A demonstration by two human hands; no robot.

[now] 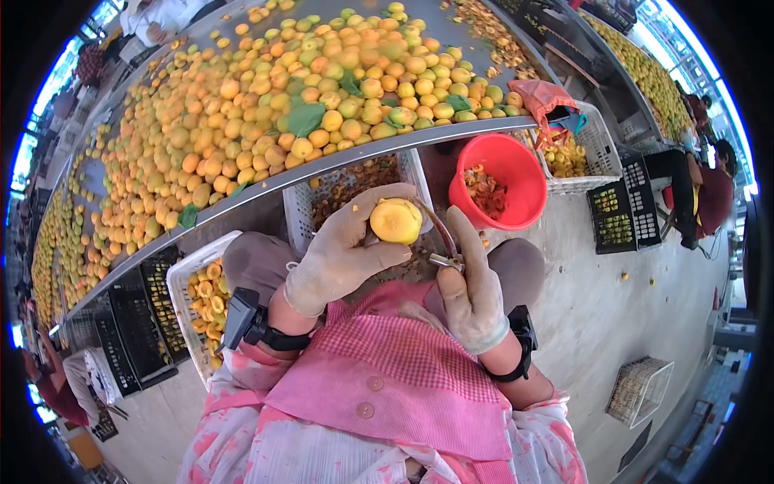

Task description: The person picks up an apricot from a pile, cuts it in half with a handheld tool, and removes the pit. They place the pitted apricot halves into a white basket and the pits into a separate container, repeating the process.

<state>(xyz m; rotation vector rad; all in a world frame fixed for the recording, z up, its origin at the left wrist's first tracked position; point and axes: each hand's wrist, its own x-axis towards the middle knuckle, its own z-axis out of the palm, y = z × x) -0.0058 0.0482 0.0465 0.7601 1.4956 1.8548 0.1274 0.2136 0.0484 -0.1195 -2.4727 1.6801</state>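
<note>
Left gloved hand (343,250) gripping round yellow apricot (396,221) | right gloved hand (470,282) holding curved metal pitting blade (442,242) beside it | risk: blade slipping toward left fingers.

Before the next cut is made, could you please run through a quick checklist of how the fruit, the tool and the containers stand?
1. Apricot held firmly in the left hand: ok.
2. Metal tool gripped in the right hand: ok.
3. Both hands gloved: ok.
4. Tool edge seated on the fruit: cannot tell, the contact is hidden.
5. Red bucket within reach, with room: ok, only a few pieces lie inside.
6. White crate of halved fruit beside the left knee: ok.
</note>
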